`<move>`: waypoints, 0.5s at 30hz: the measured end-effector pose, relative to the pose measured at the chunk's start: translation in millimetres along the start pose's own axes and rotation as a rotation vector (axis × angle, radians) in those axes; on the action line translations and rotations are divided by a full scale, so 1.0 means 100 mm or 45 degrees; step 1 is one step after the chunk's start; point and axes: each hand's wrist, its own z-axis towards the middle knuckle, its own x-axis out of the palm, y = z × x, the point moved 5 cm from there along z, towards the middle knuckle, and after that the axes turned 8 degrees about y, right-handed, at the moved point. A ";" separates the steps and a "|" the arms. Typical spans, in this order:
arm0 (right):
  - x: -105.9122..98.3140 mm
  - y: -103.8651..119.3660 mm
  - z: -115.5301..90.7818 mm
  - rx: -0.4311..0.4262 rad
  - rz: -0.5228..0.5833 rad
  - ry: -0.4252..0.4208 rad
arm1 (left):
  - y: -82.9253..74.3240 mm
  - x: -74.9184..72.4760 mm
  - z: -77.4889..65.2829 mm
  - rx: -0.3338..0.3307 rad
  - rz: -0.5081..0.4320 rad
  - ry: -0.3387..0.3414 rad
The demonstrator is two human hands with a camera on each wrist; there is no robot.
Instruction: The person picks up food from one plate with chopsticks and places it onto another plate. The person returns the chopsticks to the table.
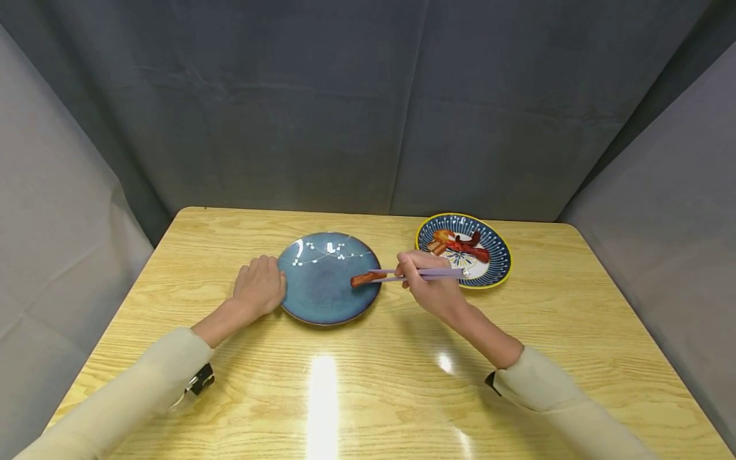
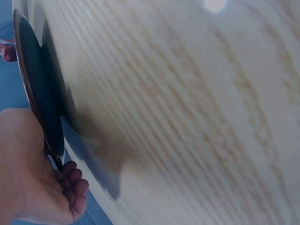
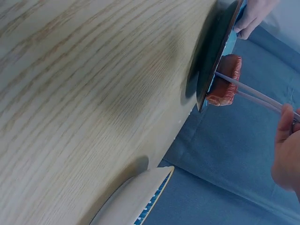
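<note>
My right hand (image 1: 434, 284) holds a pair of pale purple chopsticks (image 1: 439, 273). Between their tips is a reddish-brown piece of meat (image 1: 368, 278), over the right part of a round blue plate (image 1: 324, 300) with white blossoms. From the right wrist view, the meat (image 3: 227, 79) is at the plate's rim; whether it touches the surface I cannot tell. My left hand (image 1: 261, 285) grips the plate's left edge. In the left wrist view, the fingers (image 2: 77, 187) curl beneath the rim (image 2: 28, 86).
A patterned blue-and-white plate (image 1: 500, 259) with a yellow rim stands at the back right, partly behind my right hand. Several red and brown food pieces (image 1: 474, 250) lie on it. A dark grey curtain (image 1: 299, 115) hangs behind the wooden table (image 1: 391, 396).
</note>
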 end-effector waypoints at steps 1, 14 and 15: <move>0.01 0.00 0.01 -0.005 0.001 0.001 | 0.00 0.00 0.00 0.000 0.001 0.000; 0.17 0.01 0.09 0.012 -0.023 0.041 | 0.00 0.01 0.01 -0.007 0.016 0.029; 0.18 0.01 0.09 0.014 -0.028 0.044 | 0.00 0.01 0.01 -0.008 0.014 0.029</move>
